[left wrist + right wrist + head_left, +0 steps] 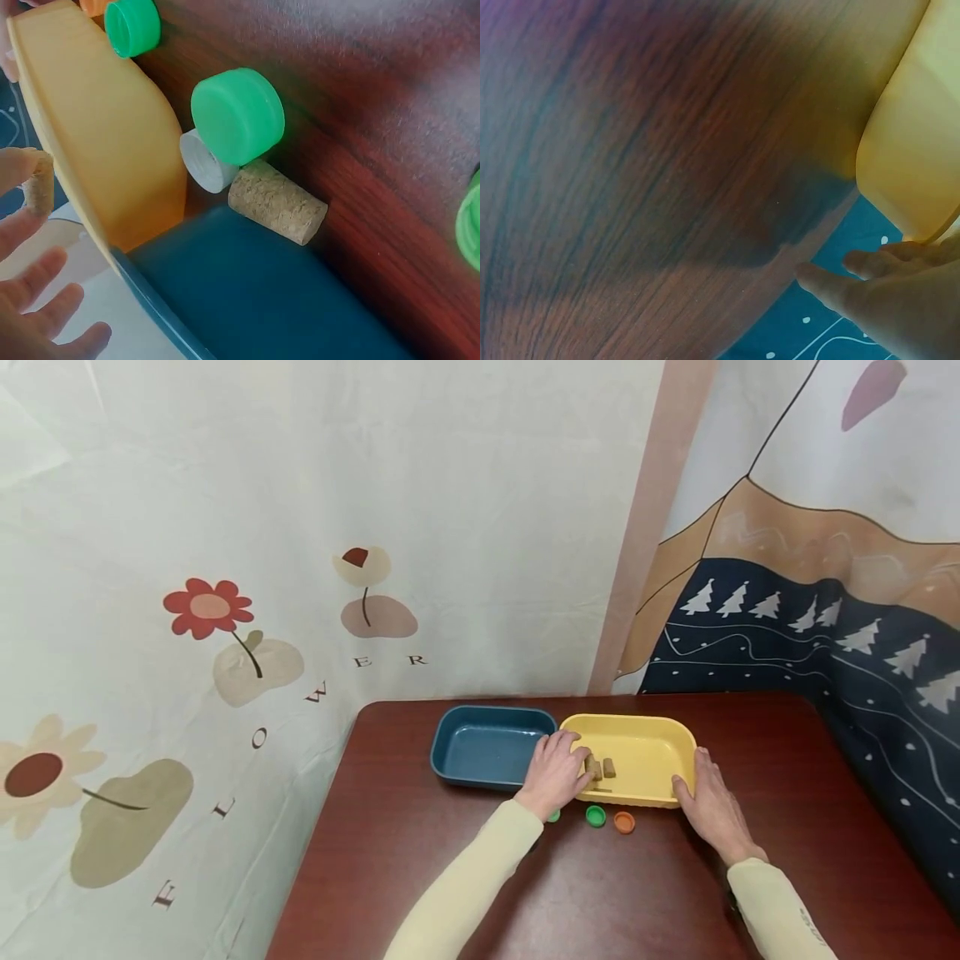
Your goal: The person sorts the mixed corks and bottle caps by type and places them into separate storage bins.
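My left hand [553,770] reaches over the left end of a yellow tray [678,739]. Thumb and a finger pinch a small cork [39,187]; the other fingers are spread. Several brown cork pieces [608,767] lie inside the tray near this hand. My right hand [712,802] rests against the tray's right end, its fingers fairly straight along the outer wall and the thumb over the front right rim. Only part of the right hand's fingers [825,285] shows in the right wrist view, beside the tray's wall [907,142].
A dark blue tray [442,756] adjoins the yellow one on the left. In front lie green caps [596,816], an orange cap [624,822], a white cap [206,163] and another cork [277,202] on the brown table [615,902]. Printed cloth [487,527] hangs behind.
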`<state>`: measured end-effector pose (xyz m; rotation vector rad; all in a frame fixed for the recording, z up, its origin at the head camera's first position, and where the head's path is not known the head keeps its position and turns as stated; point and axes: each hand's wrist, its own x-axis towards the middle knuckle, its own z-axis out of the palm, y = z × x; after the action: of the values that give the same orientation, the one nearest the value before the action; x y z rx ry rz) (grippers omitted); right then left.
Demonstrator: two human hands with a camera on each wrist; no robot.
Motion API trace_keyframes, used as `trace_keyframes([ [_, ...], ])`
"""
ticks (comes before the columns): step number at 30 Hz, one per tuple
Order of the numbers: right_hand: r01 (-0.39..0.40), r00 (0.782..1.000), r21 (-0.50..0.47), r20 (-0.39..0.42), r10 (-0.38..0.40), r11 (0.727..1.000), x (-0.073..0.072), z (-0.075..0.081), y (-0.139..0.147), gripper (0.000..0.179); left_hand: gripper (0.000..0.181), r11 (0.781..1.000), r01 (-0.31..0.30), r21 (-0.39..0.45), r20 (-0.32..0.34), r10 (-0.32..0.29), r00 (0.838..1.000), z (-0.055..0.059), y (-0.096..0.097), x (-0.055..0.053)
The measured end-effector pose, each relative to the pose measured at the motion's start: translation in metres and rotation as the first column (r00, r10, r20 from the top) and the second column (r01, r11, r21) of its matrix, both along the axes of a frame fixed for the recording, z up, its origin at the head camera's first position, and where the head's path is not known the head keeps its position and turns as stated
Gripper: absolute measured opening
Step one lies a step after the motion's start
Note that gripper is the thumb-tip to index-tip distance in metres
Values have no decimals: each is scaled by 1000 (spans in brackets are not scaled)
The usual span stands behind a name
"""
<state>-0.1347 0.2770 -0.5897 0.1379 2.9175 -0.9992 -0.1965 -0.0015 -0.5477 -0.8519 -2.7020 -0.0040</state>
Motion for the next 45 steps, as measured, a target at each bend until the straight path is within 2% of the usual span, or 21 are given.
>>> trace_keyframes([
  [9, 3, 1000, 7, -13, -2, 1000, -1, -1, 0, 83, 20, 999, 0, -47, -1, 0, 1000, -5, 10, -6],
  [19, 1, 1000, 14, -24, -1, 1000, -1, 0, -1, 83, 14, 994, -64, -83, 14, 65, 998, -13, 15, -12],
  [26, 3, 1000, 13, -31, -2, 1000, -1, -1, -2, 82, 18, 989, -96, -113, 83, 106, 991, -15, 19, -14],
  [30, 4, 1000, 6, -29, -4, 1000, -1, -1, -2, 82, 28, 989, -100, -110, 88, 110, 990, -12, 19, -12],
  [34, 1, 1000, -3, -20, -1, 1000, -2, 0, -3, 82, 38, 994, -104, -46, 94, 108, 990, -9, 11, -10],
  [37, -1, 1000, -2, -16, 1, 1000, -3, 0, -4, 82, 41, 992, -116, 45, 112, 111, 988, -9, 1, -10],
  [42, 3, 1000, -5, -8, -3, 1000, -3, 0, -2, 83, 43, 970, -137, 202, 130, 112, 985, -10, -23, -12],
  [45, 6, 1000, -11, -14, -6, 1000, -2, 0, -1, 83, 42, 954, -141, 263, 130, 110, 985, -10, -39, -12],
])
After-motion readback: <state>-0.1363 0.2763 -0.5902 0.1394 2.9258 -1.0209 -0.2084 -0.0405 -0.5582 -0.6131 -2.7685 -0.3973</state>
